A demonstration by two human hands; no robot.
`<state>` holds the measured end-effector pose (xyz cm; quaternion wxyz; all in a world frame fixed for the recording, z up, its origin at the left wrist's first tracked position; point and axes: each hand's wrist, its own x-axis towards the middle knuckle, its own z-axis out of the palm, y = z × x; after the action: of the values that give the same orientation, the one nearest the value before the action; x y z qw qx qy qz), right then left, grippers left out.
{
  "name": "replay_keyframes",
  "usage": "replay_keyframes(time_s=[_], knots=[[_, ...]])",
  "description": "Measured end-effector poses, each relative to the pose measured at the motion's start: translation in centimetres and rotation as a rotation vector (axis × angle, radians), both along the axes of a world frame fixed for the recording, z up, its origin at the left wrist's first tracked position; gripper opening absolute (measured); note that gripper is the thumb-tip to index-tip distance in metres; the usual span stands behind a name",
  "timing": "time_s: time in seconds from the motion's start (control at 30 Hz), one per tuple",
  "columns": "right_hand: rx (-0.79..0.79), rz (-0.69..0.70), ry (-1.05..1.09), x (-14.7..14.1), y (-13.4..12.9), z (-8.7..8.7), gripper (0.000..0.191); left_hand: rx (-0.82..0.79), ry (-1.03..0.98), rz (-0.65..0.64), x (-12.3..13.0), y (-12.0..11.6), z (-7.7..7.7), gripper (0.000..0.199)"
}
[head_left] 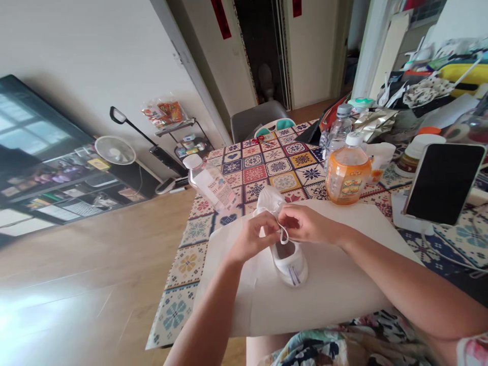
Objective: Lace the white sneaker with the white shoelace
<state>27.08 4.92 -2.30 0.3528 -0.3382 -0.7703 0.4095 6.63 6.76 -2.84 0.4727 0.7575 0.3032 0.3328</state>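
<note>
A white shoe (292,267) lies on a white sheet (335,284), its heel end facing me. My left hand (257,236) is closed at the left of the shoe's opening, fingers pinched on a thin white lace (284,235). From the right, my right hand (303,223) pinches the same lace, and its fingertips nearly meet those of the left. The lace forms a small loop hanging over the opening. Beyond the hands, a crumpled whitish piece (270,199) touches the far part of the shoe; what it is I cannot make out.
An empty clear container (213,188) lies at the sheet's far left. An orange-labelled bottle (347,175), a clear bottle (340,127) and a phone on a stand (444,183) are on the right. Red scissors (262,140) lie near the patterned table's far edge.
</note>
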Motion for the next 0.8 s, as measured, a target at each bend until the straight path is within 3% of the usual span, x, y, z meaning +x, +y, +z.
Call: replay_keyframes(time_s=[0.2, 0.33, 0.43, 0.63, 0.73, 0.8], knots=[[0.010, 0.007, 0.085, 0.0, 0.7, -1.0, 0.018, -0.288, -0.228, 0.017, 0.1, 0.2, -0.7, 0.048], [-0.233, 0.124, 0.232, 0.4, 1.2, -1.1, 0.028, -0.331, -0.373, 0.038, -0.2, 0.4, -0.6, 0.053], [-0.355, 0.138, 0.371, 0.9, 1.4, -0.8, 0.037, -0.298, -0.473, 0.146, -0.6, 0.5, -0.1, 0.061], [-0.341, -0.022, 0.758, 2.4, 1.8, 0.8, 0.036, -0.086, -0.525, 0.398, -1.9, 0.9, 1.2, 0.067], [-0.301, -0.134, 0.914, 3.1, 2.1, 1.4, 0.034, -0.070, -0.697, 0.415, -2.4, 1.0, 1.5, 0.059], [-0.263, -0.236, 0.909, 3.2, 2.2, 1.3, 0.032, -0.098, -0.773, 0.350, -2.4, 0.8, 1.4, 0.052]])
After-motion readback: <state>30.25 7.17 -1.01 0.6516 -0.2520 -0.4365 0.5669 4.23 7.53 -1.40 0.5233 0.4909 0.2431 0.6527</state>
